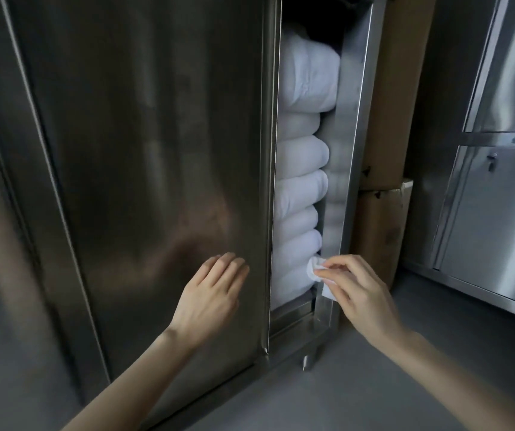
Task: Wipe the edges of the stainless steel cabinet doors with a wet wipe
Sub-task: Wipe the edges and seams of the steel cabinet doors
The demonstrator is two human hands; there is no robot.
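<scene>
A tall stainless steel cabinet door fills the left and middle of the head view, slid partly aside so a narrow gap shows on its right. My left hand lies flat on the door's lower face, fingers straight, close to its right edge. My right hand pinches a crumpled white wet wipe and holds it against the lower part of the cabinet's right steel frame, just above the bottom sill.
Stacked white folded bedding fills the open gap. Brown cardboard boxes stand right of the cabinet. Another steel cabinet with a small lock stands at far right. Grey floor lies below, and a cabinet foot rests on it.
</scene>
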